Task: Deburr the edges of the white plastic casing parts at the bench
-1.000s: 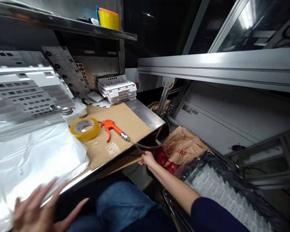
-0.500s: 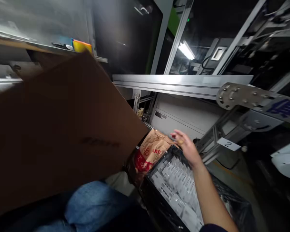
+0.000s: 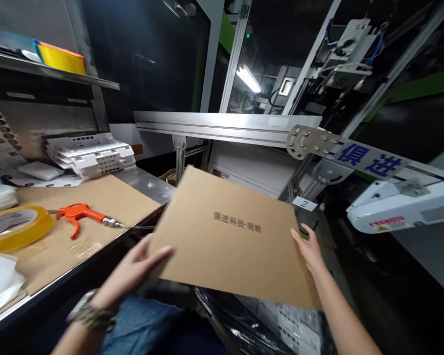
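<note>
Swung rightward, your cardboard sheet (image 3: pixel 225 256) is now above the black-lined bin (image 3: pixel 240 320); your left hand (image 3: pixel 138 264) pinches its left edge and your right hand (image 3: pixel 310 249), free before, pinches the right, steadying it.

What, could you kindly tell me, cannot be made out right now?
Left hand, part behind: head view, hidden by the cardboard sheet.
White parts: head view, partly covered by that sheet.
Tape roll, left end: head view, cut off by the edge.
Warning label, wording: head view, too small.
</note>
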The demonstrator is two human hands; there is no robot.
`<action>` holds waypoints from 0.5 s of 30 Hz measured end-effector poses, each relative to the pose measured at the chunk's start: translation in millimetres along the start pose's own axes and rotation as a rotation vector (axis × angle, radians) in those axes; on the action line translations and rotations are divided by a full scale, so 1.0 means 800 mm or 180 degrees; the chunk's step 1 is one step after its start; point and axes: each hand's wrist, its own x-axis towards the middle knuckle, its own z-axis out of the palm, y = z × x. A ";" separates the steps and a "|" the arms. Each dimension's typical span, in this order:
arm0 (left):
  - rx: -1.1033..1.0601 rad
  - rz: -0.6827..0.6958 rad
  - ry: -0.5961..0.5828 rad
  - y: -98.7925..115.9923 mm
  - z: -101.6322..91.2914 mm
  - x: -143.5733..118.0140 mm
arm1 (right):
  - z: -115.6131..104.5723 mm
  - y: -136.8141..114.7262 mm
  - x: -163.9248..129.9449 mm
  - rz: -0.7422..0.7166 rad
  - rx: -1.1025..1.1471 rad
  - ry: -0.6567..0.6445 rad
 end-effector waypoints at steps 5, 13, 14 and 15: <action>0.0091 0.0307 -0.0547 -0.073 0.080 0.046 | -0.148 0.142 -0.057 0.0869 -0.1297 0.1260; 0.0304 0.0108 -0.0289 -0.098 -0.022 0.021 | -0.166 0.253 -0.094 0.1214 -0.2292 0.1145; 0.0314 0.0060 -0.0208 -0.101 -0.036 0.021 | -0.156 0.256 -0.090 0.1185 -0.2403 0.1064; 0.0316 0.0016 -0.0101 -0.106 -0.048 0.021 | -0.146 0.258 -0.085 0.1151 -0.2526 0.0996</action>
